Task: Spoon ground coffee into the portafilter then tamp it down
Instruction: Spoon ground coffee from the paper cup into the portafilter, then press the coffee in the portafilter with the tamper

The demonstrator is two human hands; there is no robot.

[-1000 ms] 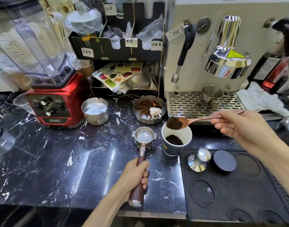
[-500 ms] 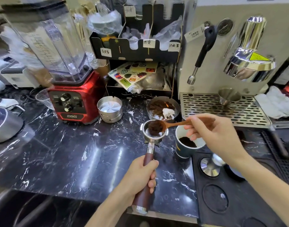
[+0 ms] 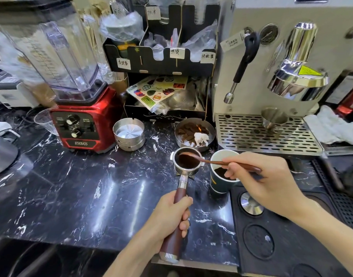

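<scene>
The steel portafilter point(image 3: 176, 168) rests on the black marble counter with dark ground coffee in its basket. My left hand point(image 3: 169, 218) grips its brown wooden handle. My right hand point(image 3: 265, 180) holds a wooden spoon point(image 3: 209, 161) whose bowl is tipped over the basket, its bowl now showing empty. Just right of the portafilter stands a dark paper cup point(image 3: 221, 184) with ground coffee in the bottom. The steel tamper point(image 3: 250, 204) sits on the black mat under my right wrist, partly hidden.
An espresso machine point(image 3: 271, 66) with a drip tray point(image 3: 251, 134) stands behind the cup. A steel bowl of spent grounds point(image 3: 194, 134) and a steel tin point(image 3: 129, 134) sit behind the portafilter. A red blender point(image 3: 81, 124) is at the left, and a black tamping mat point(image 3: 281, 246) at the right.
The heaped spoon travelled left from above the cup to the portafilter and tipped; the coffee now lies in the basket. My left hand kept its grip on the handle.
</scene>
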